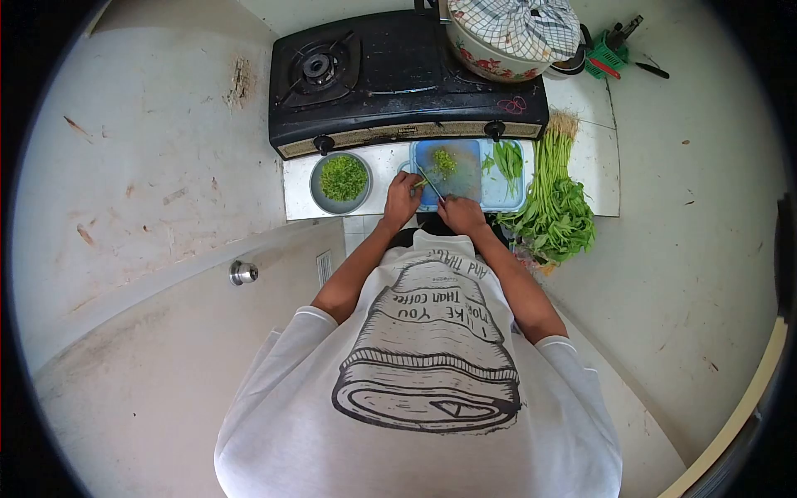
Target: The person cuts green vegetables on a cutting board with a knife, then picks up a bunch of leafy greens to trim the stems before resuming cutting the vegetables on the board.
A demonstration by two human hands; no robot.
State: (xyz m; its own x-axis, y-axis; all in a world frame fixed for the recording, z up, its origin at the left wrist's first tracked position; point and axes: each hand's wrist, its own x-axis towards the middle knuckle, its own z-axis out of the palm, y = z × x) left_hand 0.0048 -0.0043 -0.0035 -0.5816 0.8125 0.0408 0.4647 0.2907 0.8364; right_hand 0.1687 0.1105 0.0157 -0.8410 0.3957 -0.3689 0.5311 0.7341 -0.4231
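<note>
My left hand (403, 199) is closed around some green stems (418, 182) at the left edge of a blue cutting board (473, 178). A knife (431, 183) slants across the board, its blade beside those stems. Its handle is in my right hand (462, 214), whose fingers are wrapped round it. Chopped green pieces (444, 163) lie in a small heap beyond the blade. Several leafy sprigs (508, 162) rest on the board's right part. To the left of my left hand stands a grey bowl (315, 184) holding chopped greens (343, 178).
Behind the board is a black gas stove (398, 66) with a floral pot (490, 62) under a checked cloth (519, 25). A large bunch of leafy greens (554, 195) hangs over the counter's front edge at right. A green basket (608, 56) holds utensils. A door knob (243, 272) is at left.
</note>
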